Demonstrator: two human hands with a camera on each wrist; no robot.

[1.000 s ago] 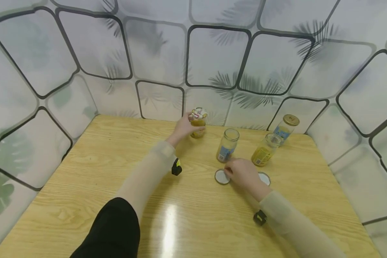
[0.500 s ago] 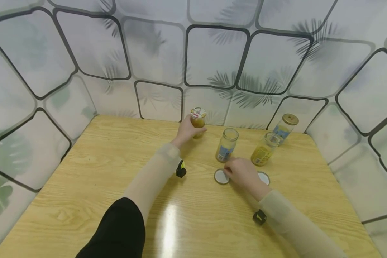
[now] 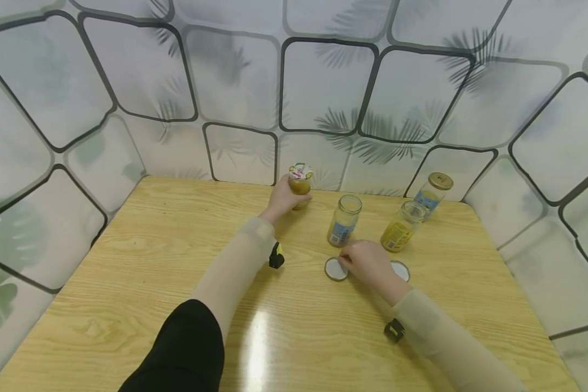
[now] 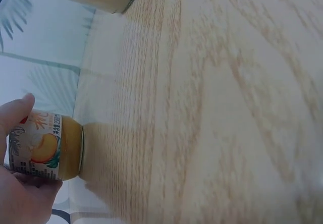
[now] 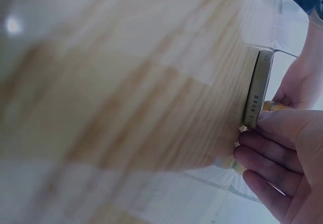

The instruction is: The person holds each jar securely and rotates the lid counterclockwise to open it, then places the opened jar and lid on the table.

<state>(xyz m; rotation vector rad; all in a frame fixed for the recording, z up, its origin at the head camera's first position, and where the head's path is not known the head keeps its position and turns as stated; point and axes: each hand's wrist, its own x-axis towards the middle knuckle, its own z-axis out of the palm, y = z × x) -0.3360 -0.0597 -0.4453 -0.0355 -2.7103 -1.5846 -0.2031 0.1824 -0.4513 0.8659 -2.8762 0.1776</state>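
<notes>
At the back of the table my left hand (image 3: 280, 200) grips a glass jar (image 3: 300, 187) from its left side. The jar stands upright with a patterned lid; a peach is printed on its label (image 4: 44, 144) in the left wrist view. Nearer to me, the thumb and fingertips of my right hand (image 3: 369, 265) pinch the edge of a round jar lid (image 3: 335, 270) that lies with its white inside up. The rim of this lid (image 5: 258, 89) shows printed characters in the right wrist view. Just behind it stands an open glass jar (image 3: 344, 220) with a blue label.
To the right stands a lidless jar (image 3: 398, 233) with a yellow label. Behind it is a jar with a gold lid (image 3: 441, 182). A second loose lid (image 3: 400, 270) lies partly behind my right hand. A patterned wall (image 3: 245, 152) borders the wooden table (image 3: 166, 234).
My left hand and forearm have shifted slightly to the right, and the hand now wraps further round the peach jar. The right hand and its lid stay in place.
</notes>
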